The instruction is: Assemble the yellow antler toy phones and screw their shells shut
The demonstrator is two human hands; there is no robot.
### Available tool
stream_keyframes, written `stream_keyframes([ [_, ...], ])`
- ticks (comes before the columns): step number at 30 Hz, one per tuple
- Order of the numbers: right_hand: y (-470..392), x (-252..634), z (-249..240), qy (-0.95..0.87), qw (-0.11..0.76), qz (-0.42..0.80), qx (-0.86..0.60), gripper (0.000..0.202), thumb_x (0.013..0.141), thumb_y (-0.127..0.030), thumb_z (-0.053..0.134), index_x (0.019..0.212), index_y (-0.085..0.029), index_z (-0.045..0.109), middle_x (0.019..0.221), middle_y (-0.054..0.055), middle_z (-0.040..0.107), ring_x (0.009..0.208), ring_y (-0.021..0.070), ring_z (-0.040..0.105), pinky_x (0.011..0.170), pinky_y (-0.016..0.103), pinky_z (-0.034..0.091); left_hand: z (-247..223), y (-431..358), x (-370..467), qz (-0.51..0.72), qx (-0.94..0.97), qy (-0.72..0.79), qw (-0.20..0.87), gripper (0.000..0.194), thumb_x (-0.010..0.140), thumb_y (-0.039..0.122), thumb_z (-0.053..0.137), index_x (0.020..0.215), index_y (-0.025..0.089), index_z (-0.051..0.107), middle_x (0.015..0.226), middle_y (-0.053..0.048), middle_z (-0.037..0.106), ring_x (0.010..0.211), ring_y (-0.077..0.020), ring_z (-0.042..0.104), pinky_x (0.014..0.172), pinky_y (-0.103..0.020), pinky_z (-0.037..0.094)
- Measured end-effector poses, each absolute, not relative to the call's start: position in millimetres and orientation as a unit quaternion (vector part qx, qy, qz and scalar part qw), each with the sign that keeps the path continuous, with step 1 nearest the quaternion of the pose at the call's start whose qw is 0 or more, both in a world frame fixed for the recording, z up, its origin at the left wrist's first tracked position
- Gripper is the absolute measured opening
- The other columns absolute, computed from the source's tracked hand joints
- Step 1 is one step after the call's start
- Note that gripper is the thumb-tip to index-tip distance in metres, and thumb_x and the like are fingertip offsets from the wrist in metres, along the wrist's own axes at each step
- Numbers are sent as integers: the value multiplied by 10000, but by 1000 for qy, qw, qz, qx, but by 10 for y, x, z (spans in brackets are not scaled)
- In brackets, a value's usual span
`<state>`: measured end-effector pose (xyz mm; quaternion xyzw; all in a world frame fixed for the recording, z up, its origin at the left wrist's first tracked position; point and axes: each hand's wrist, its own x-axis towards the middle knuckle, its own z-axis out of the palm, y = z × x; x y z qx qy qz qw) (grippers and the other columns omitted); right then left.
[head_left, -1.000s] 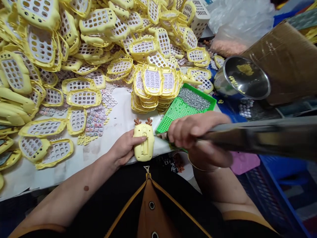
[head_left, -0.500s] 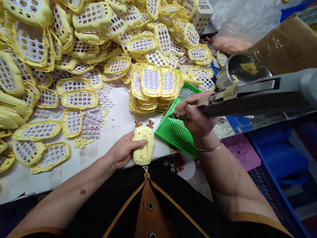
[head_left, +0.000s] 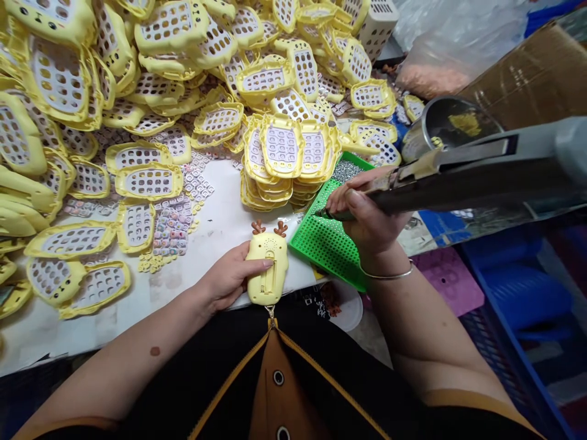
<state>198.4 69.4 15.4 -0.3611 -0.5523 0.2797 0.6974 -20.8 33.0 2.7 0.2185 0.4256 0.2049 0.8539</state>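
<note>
My left hand (head_left: 232, 272) grips a yellow toy phone (head_left: 267, 275) with brown antlers at the table's near edge. Its back faces up, showing a battery recess without a cover, and my thumb lies across the recess. My right hand (head_left: 371, 211) is closed around a power screwdriver (head_left: 477, 174) whose body runs off to the right. The screwdriver's tip points left over the green perforated tray (head_left: 321, 244), and I cannot tell whether it touches it. Small metal screws (head_left: 346, 170) are heaped at the tray's far end.
Stacked yellow phone shells (head_left: 280, 146) stand behind the tray, with a big shell pile (head_left: 174, 36) at the back left. Loose key pieces (head_left: 170, 226) lie left. A metal bowl (head_left: 428, 116) and cardboard box (head_left: 527, 73) stand back right. Below is a white tub (head_left: 351, 308).
Almost nothing differs. The whole view has shifted slightly, and both hands keep their holds on the toy phone and the screwdriver.
</note>
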Motion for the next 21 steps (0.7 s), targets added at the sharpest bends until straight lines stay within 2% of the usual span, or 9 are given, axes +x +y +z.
stream_keyframes([
  [5,464,1812,495,-557,717,300,-294,142,788,-394,678,763,-284,592,510,-76,475,415,99,506,417,268,452,40,252,-201,193,243,440,843,440,686,214,755,1084,115,596,926,-122,705,795,-228,667,727,-367,522],
  [9,208,1576,674,-563,682,411,-221,74,791,-286,661,824,-237,617,540,-51,531,455,121,548,462,298,502,39,201,-177,209,261,455,825,439,657,230,770,1053,130,611,874,-68,691,743,-182,641,713,-324,493],
  [11,141,1475,669,-565,669,439,-203,84,777,-258,667,841,-222,625,552,-39,547,492,135,576,469,300,509,40,192,-170,221,275,457,817,415,646,227,773,1023,135,623,870,-46,679,738,-156,619,709,-292,472],
  [15,126,1373,579,-573,664,432,-212,105,773,-241,665,875,-237,641,575,-26,577,553,159,611,502,313,523,59,184,-174,221,284,461,811,432,630,243,773,1019,140,616,867,-37,661,760,-166,604,712,-293,448],
  [21,138,1350,531,-571,653,437,-236,150,769,-219,675,918,-235,663,604,-16,597,536,172,598,519,364,526,75,183,-189,213,294,455,813,421,641,225,756,1030,149,616,865,-35,653,764,-170,593,715,-294,430],
])
